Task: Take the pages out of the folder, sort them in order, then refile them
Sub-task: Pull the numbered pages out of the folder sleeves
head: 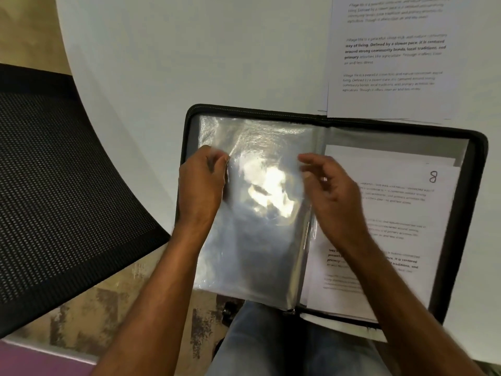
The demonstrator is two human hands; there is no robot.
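folder (336,120) lies open, far half on the white table (189,50), near edge hanging over the person's lap. left hand (202,185) fingers curled, pinching the outer edge of the clear plastic sleeves (257,213) on the left half; sleeves look empty, strong glare across them. right hand (333,196) over the spine area, fingers loosely curled at the sleeves' inner edge; blurred, cannot tell whether it grips anything. printed pages (401,213) stacked in the right half, top one marked "8" at its upper right corner. another printed sheet (390,58) lies on the table just past the folder's far edge. black mesh chair (54,185) to the left
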